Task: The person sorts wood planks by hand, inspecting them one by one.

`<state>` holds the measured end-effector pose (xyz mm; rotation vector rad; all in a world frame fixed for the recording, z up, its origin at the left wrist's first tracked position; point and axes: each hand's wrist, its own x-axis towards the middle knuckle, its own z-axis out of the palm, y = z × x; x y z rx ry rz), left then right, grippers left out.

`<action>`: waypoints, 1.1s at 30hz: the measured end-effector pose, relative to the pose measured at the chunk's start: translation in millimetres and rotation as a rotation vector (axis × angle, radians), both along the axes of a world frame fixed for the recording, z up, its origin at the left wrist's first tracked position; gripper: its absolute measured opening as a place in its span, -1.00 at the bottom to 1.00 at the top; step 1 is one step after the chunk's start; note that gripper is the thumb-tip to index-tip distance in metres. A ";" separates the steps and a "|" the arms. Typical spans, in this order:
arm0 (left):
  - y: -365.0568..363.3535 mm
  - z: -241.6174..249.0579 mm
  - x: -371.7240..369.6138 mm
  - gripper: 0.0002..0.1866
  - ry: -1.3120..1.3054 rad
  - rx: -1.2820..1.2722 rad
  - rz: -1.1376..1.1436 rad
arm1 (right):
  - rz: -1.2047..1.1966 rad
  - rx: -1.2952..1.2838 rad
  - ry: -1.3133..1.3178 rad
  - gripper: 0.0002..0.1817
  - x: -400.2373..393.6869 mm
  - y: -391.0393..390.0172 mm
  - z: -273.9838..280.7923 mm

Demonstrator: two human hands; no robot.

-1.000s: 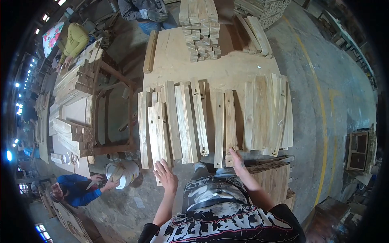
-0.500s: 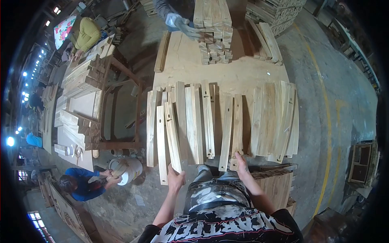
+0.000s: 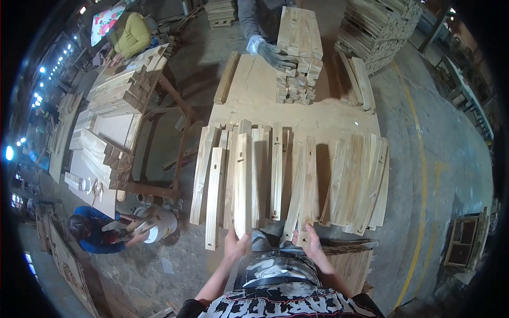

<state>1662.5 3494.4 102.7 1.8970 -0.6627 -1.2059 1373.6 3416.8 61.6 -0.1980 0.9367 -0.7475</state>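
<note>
My left hand (image 3: 236,246) is closed around the near end of a pale wooden slat (image 3: 242,191), which has small slots near its far end and lies raised over other slats. A second slotted slat (image 3: 214,196) lies just left of it. My right hand (image 3: 312,243) grips the near end of another wooden slat (image 3: 309,185), thumb on top. Close to its left side lies a slat (image 3: 295,204) at a slight slant. Between my hands rests a narrow slat with slots (image 3: 276,180). A row of slats (image 3: 352,183) spreads to the right.
The slats lie on a plywood table (image 3: 244,87). Across it, a co-worker's gloved hand (image 3: 275,55) touches a tall stack of wood pieces (image 3: 299,47). Another workbench (image 3: 139,151) stands left, where a person in blue (image 3: 101,233) works beside a white bucket (image 3: 161,225).
My left hand has moved right with its slat, which now stands straighter and away from the slat on its left. My right hand's slat has shifted slightly left. The view has tilted.
</note>
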 end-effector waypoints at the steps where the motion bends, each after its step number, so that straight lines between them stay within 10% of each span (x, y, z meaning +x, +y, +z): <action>1: -6.1 4.4 -7.6 -0.42 -0.007 -0.026 -0.012 | 0.037 -0.038 -0.051 -0.43 4.3 -1.6 5.2; 8: -41.9 13.2 -33.4 -0.32 -0.027 0.022 -0.042 | 0.272 0.017 -0.265 -0.32 36.7 -6.0 4.0; 18: -40.2 -9.3 -39.3 -0.22 -0.271 0.087 -0.074 | 0.438 -0.040 0.114 -0.52 74.7 13.7 -40.2; 21: -36.0 -11.5 -41.2 -0.31 -0.117 0.134 -0.050 | 0.476 -0.065 0.135 -0.44 78.0 13.7 -42.7; 25: -26.2 -68.3 -22.3 -0.51 0.721 0.078 0.114 | 0.408 0.081 -0.082 -0.30 77.6 5.5 -24.2; 33: -36.6 15.9 -12.6 -0.59 0.707 0.059 0.214 | 0.493 -0.128 0.158 -0.35 64.4 -6.3 -14.5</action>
